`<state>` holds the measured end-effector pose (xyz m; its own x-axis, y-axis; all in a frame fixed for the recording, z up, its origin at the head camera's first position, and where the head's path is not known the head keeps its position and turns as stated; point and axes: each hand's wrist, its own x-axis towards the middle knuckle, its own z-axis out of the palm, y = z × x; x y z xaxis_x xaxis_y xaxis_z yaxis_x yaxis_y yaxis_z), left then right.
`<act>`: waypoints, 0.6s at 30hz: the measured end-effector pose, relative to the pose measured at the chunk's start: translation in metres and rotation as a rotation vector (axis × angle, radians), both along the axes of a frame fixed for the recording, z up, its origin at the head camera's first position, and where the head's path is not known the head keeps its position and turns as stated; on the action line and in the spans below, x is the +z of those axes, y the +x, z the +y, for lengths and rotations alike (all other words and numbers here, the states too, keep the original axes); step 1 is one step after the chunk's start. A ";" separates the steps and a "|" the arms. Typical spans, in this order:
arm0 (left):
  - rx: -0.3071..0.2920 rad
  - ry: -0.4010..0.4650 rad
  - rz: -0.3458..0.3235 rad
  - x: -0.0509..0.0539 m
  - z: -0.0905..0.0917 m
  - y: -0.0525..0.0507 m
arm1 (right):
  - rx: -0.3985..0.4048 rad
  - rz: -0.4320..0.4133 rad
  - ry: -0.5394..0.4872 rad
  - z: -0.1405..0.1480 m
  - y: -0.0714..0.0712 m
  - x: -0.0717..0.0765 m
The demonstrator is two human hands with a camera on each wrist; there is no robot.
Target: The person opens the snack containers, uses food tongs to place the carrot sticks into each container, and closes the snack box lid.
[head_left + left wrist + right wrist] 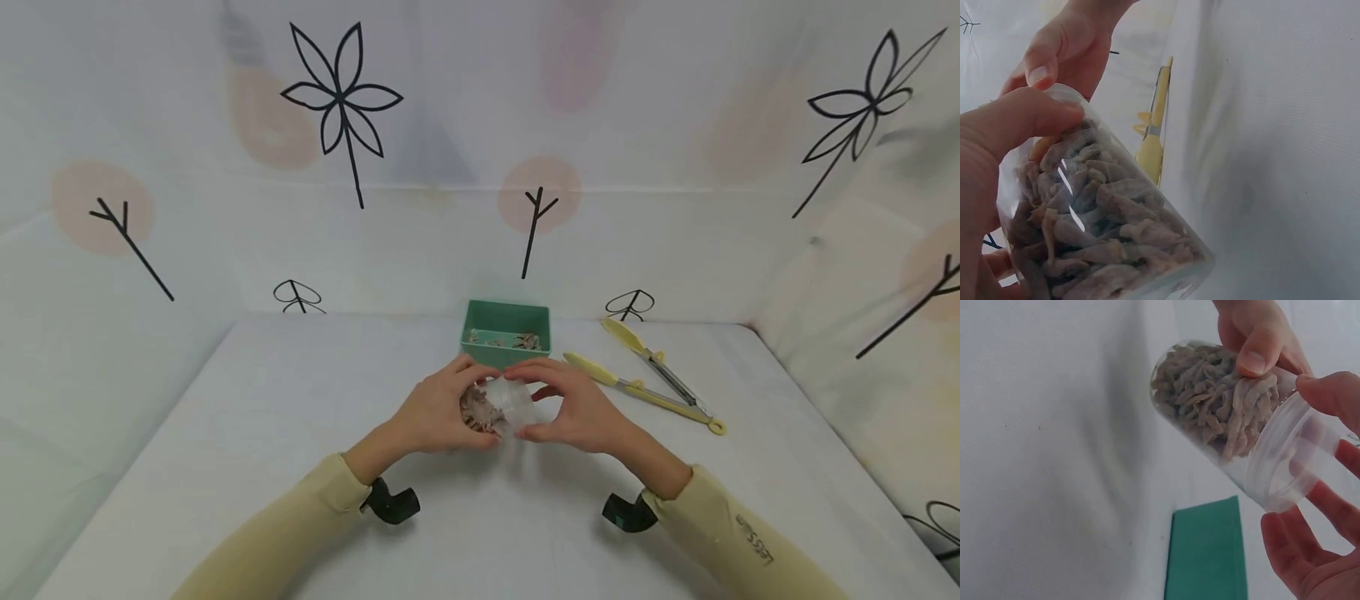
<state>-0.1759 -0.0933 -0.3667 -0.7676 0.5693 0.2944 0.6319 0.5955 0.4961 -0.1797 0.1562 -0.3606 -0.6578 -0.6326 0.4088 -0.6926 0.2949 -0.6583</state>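
A clear plastic jar [1216, 403], partly filled with brownish-grey, shrivelled dried strips [1104, 225], is held tilted on its side above the table. My left hand [438, 410] grips its body, the thumb across the clear wall. At the jar's other end, a translucent lid [1279, 456] sits on the mouth. My right hand [581, 410] has its thumb and fingers curled around that lid. Just behind the jar stands a green rectangular box [506, 317], with a few similar brownish pieces inside. What the strips are exactly, I cannot tell.
Yellow-tipped metal tongs [660, 400] lie spread on the table, right of the green box. White cloth covers the table [300, 400]. A patterned cloth backdrop [450, 250] rises behind and at both sides.
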 end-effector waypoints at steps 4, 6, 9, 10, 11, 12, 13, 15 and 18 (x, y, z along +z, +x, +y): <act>0.006 0.002 0.026 0.001 0.001 0.000 | -0.024 -0.032 -0.023 0.001 -0.001 -0.001; -0.003 0.008 0.027 0.002 0.002 0.000 | -0.032 -0.047 -0.030 0.001 -0.001 -0.001; -0.009 0.034 0.011 0.004 0.002 0.000 | -0.037 -0.063 -0.056 0.002 -0.001 0.000; -0.009 0.045 0.004 0.004 0.002 0.000 | -0.041 -0.067 -0.064 0.002 -0.001 0.000; -0.007 0.057 -0.003 0.004 0.001 0.000 | -0.041 -0.068 -0.073 0.001 -0.001 0.000; -0.003 0.064 -0.009 0.004 0.001 0.000 | -0.042 -0.070 -0.085 0.001 -0.002 0.000; 0.005 0.070 -0.015 0.004 0.000 -0.001 | -0.045 -0.070 -0.094 0.000 -0.001 0.000; 0.017 0.075 -0.021 0.004 0.000 -0.001 | -0.056 -0.082 -0.115 -0.001 -0.001 -0.001; 0.039 0.081 -0.023 0.004 -0.003 -0.001 | -0.078 -0.115 -0.160 -0.002 0.001 -0.002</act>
